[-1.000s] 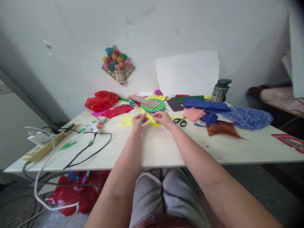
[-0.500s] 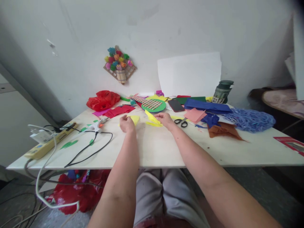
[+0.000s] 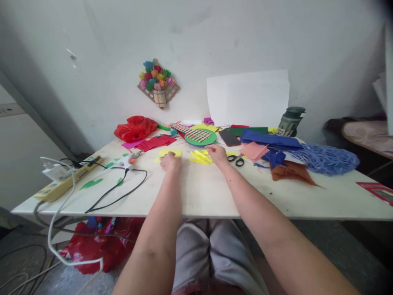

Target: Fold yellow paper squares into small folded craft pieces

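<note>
My left hand [image 3: 170, 162] rests on the white table [image 3: 199, 192] with its fingers curled on a yellow paper sheet [image 3: 167, 153]. My right hand [image 3: 217, 153] lies a little to the right, its fingertips on a small pile of yellow paper strips [image 3: 200, 157]. Behind the strips sits a green paper disc with woven sticks [image 3: 199, 136]. Black scissors [image 3: 236, 159] lie just right of my right hand.
A glue gun [image 3: 129, 159] with a black cord and a power strip [image 3: 66, 180] sit at the left. Red paper [image 3: 155, 143], a red bag [image 3: 135, 128], a phone [image 3: 229, 137], blue, pink and brown paper, blue netting [image 3: 327, 158] and a bottle [image 3: 288, 121] crowd the back and right.
Both hands held a yellow strip together, then parted. The left hand went left onto the yellow sheet; the right hand set the strip down on the pile.
</note>
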### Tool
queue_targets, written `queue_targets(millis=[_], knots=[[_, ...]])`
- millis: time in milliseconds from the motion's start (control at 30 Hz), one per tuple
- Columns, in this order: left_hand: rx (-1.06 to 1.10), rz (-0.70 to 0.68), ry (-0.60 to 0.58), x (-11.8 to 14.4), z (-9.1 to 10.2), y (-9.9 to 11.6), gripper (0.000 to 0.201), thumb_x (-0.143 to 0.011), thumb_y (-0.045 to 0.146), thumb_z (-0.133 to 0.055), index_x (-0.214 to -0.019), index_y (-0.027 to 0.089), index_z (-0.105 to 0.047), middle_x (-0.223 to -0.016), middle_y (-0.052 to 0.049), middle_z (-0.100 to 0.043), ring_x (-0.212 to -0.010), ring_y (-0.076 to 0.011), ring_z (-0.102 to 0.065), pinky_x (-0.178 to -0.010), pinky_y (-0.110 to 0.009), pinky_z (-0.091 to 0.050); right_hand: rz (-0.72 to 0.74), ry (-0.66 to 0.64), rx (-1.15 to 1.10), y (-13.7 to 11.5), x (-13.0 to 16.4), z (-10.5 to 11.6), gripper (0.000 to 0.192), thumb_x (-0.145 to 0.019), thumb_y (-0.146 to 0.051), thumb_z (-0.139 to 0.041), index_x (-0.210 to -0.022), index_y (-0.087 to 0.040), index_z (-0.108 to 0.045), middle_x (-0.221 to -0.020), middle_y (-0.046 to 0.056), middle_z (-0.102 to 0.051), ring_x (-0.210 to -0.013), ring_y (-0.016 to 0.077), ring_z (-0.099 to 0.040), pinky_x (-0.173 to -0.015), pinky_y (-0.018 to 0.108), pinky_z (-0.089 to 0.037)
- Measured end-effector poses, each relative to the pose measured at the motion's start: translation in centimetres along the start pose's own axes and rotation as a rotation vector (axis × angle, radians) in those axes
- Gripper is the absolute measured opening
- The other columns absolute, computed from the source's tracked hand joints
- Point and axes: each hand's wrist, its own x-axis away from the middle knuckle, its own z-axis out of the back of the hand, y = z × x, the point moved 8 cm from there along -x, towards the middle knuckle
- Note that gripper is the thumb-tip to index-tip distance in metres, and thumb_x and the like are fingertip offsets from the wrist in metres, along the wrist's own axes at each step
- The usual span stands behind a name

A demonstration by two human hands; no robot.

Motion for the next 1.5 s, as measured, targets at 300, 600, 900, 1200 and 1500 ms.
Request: queue_targets(millis=[300,600,900,1200,1500], knots=[[-0.151,-0.087,0.007,0.0,-0.2,0.4,0.007,-0.054,0.011,-0.059,-0.057,0.016,-0.056,-0.091,-0.02,-0.056,-0.1,-0.036,-0.042,-0.073,-0.041,-0.034,-0.027,-0.029,-0.08,0.4,-0.1,-0.3,0.02,-0.07,-0.021,-0.05,-0.081,-0.021,-0.066,-0.076,0.003,-0.066,-0.071,0.0167,-0.058,-0.066,0.028,-0.045],[0.021,-0.128,0.168,0.6,1.7,1.4,0.011,-0.061,0.018,-0.054,-0.066,0.019,-0.064,-0.084,-0.013,-0.062,-0.092,-0.0298,-0.05,-0.075,-0.04,-0.035,0.009,-0.026,-0.112,-0.3,0.0,-0.5,0.019,-0.069,-0.024,-0.051,-0.079,-0.017,-0.065,-0.076,0.004,-0.065,-0.065,0.0147,-0.058,-0.062,0.027,-0.046],[0.246,-0.665,0.279,3.7,1.8,6.3,0.01,-0.066,0.024,-0.052,-0.066,0.02,-0.061,-0.081,-0.002,-0.064,-0.081,-0.0169,-0.053,-0.078,-0.029,-0.037,-0.133,-0.313,-0.526,-2.3,1.8,-2.6,0.033,-0.07,-0.043,-0.053,-0.082,-0.013,-0.062,-0.086,0.008,-0.063,-0.064,0.0122,-0.058,-0.047,0.019,-0.045],[0.109,-0.972,0.156,7.9,-0.8,9.1,0.005,-0.065,0.021,-0.056,-0.067,0.021,-0.061,-0.081,-0.002,-0.063,-0.082,-0.0188,-0.051,-0.075,-0.033,-0.033,-0.165,-0.322,-0.68,-2.3,2.0,-2.9,0.03,-0.067,-0.039,-0.057,-0.085,-0.015,-0.06,-0.079,0.003,-0.061,-0.069,0.0111,-0.057,-0.054,0.02,-0.046],[0.489,-0.789,0.132,6.4,0.7,8.0,0.022,-0.071,0.038,-0.052,-0.077,0.019,-0.06,-0.088,-0.005,-0.061,-0.088,-0.0175,-0.051,-0.082,-0.032,-0.034,-0.22,-0.092,-0.629,-0.5,0.8,-1.0,0.017,-0.062,-0.031,-0.056,-0.062,-0.014,-0.054,-0.055,-0.001,-0.054,-0.05,0.0087,-0.05,-0.043,0.019,-0.041]])
